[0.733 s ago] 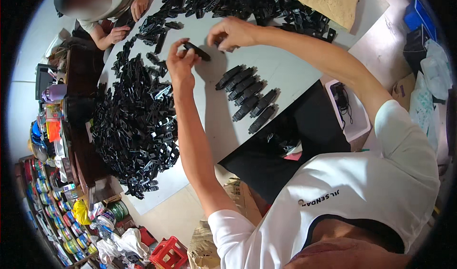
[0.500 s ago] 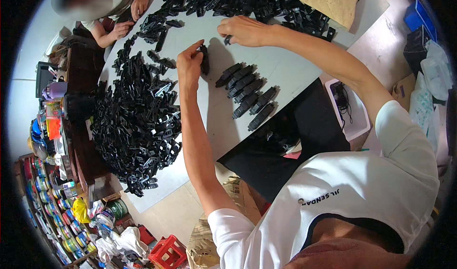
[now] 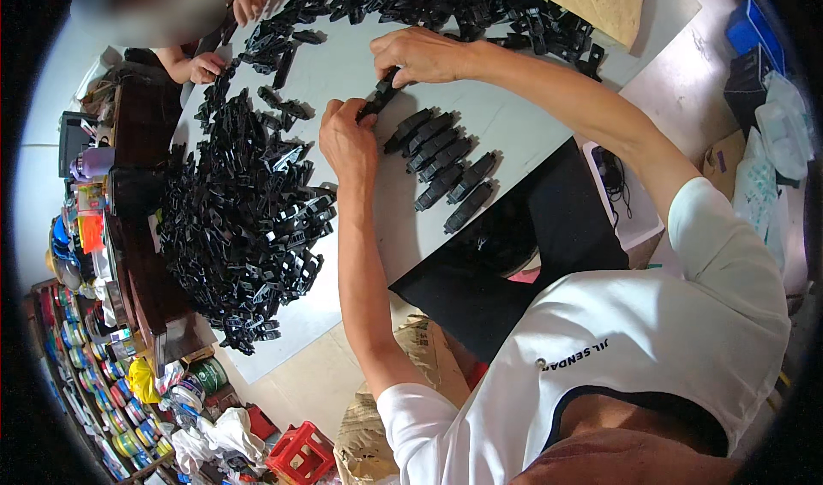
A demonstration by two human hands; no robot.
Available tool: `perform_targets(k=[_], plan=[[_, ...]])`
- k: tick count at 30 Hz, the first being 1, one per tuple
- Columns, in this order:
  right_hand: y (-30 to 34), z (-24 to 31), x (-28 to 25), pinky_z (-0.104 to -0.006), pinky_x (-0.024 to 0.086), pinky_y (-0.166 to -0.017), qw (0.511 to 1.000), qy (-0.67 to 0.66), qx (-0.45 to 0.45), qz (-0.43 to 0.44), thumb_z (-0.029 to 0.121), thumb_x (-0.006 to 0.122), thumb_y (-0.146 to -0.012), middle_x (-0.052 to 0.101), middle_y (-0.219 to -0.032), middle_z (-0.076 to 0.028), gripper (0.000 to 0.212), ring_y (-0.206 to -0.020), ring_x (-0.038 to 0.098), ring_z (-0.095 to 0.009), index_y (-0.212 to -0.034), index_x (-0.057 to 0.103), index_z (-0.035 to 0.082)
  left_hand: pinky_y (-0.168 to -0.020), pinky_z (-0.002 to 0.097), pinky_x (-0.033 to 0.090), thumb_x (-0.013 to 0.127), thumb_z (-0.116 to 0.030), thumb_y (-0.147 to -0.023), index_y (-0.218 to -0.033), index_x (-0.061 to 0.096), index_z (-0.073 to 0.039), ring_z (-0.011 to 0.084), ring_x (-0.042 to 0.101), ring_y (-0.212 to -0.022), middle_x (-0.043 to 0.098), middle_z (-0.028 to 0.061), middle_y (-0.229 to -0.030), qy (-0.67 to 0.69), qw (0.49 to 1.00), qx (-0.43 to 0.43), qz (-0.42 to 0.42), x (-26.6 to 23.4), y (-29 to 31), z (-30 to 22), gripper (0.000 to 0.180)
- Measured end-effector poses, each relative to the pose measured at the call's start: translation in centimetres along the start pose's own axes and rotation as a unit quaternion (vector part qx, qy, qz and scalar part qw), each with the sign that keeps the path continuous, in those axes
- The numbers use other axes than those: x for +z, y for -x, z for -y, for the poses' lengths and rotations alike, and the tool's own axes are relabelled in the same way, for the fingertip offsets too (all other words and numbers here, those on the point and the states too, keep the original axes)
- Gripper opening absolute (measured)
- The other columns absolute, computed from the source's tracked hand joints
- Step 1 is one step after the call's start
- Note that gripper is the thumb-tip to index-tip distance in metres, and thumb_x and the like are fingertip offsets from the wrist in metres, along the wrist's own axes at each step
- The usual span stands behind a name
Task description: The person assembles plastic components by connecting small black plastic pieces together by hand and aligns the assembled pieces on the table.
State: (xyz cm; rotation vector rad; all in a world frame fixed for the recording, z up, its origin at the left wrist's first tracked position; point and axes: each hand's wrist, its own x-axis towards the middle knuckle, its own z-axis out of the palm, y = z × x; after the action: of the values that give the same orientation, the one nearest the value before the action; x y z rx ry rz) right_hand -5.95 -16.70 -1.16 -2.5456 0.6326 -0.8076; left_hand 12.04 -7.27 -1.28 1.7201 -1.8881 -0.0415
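Note:
Between my two hands is a black plastic part (image 3: 380, 97), long and narrow, tilted up toward the right. The fingers of my left hand (image 3: 350, 142) are closed on its lower end. My right hand (image 3: 420, 56) pinches the upper end; whether a separate small piece is in those fingers, I cannot tell. Just right of my left hand, several similar black plastic parts (image 3: 440, 152) lie side by side in slanting rows on the pale table (image 3: 390, 202). A large heap of loose black pieces (image 3: 244, 228) is to the left of my left forearm.
Another heap of black pieces (image 3: 377, 0) spreads along the far side, beside a brown paper sack (image 3: 591, 0). A co-worker's hand (image 3: 206, 67) touches pieces at the far left. A white bin (image 3: 639, 215) stands right of my legs, a red crate (image 3: 300, 455) on the floor.
My right hand has moved left and nearer, meeting my left hand at the black part. My left hand has drawn slightly nearer, and the part now slants. The co-worker's nearer hand has shifted to the pieces.

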Motion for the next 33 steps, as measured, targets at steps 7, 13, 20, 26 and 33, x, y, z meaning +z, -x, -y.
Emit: perform_targets(k=[7,13,20,26,33], plan=[[-0.3,0.2,-0.2,-0.0383,0.043,-0.064,0.994,-0.065,-0.061,0.067,-0.003,0.069,-0.064,0.054,-0.079,-0.011,0.018,-0.072,0.056,-0.029,-0.076,0.056,-0.004,-0.064,0.0368,0.047,0.071,0.003,-0.063,-0.083,0.07,-0.001,0.0304,0.06,-0.069,0.06,0.0133,-0.076,0.108,0.994,-0.021,-0.002,0.2,0.0,-0.3,0.021],[0.4,1.5,-0.9,-0.0377,0.045,-0.066,0.991,-0.008,-0.012,0.13,0.002,0.068,-0.065,0.056,-0.077,-0.011,0.016,-0.075,0.058,-0.028,-0.076,0.058,-0.002,-0.064,0.0361,0.048,0.066,0.0,-0.068,-0.09,0.069,-0.002,0.0299,0.061,-0.07,0.061,0.0138,-0.076,0.148,0.987,0.022,0.06,0.2,-1.0,1.8,0.023],[-0.4,0.3,-4.5,-0.0433,0.048,-0.06,0.964,0.244,0.038,0.099,0.014,0.069,-0.076,0.062,-0.075,-0.02,0.022,-0.073,0.062,-0.032,-0.073,0.062,-0.006,-0.069,0.0419,0.05,0.062,-0.024,-0.083,-0.098,0.063,-0.007,0.0366,0.06,-0.082,0.061,0.0143,-0.088,-0.342,0.939,0.012,-0.016,-1.4,-3.2,9.9,0.022],[1.5,-2.5,-2.5,-0.0457,0.045,-0.058,0.956,0.285,-0.068,-0.003,0.01,0.052,-0.078,0.056,-0.066,-0.017,0.015,-0.069,0.057,-0.034,-0.068,0.057,0.001,-0.063,0.0439,0.049,0.062,-0.017,-0.08,-0.091,0.061,-0.006,0.0361,0.063,-0.075,0.062,0.0171,-0.076,-0.272,0.96,0.032,-0.059,-0.3,-4.3,7.1,0.016],[2.5,-1.2,-3.8,-0.0445,0.046,-0.062,0.985,0.166,0.038,0.026,0.013,0.07,-0.062,0.061,-0.073,-0.011,0.022,-0.074,0.062,-0.033,-0.077,0.057,0.004,-0.067,0.0398,0.047,0.066,0.003,-0.07,-0.089,0.061,0.0,0.0336,0.061,-0.074,0.062,0.0161,-0.079,0.122,0.992,0.028,0.005,-0.4,0.0,0.9,0.02]])
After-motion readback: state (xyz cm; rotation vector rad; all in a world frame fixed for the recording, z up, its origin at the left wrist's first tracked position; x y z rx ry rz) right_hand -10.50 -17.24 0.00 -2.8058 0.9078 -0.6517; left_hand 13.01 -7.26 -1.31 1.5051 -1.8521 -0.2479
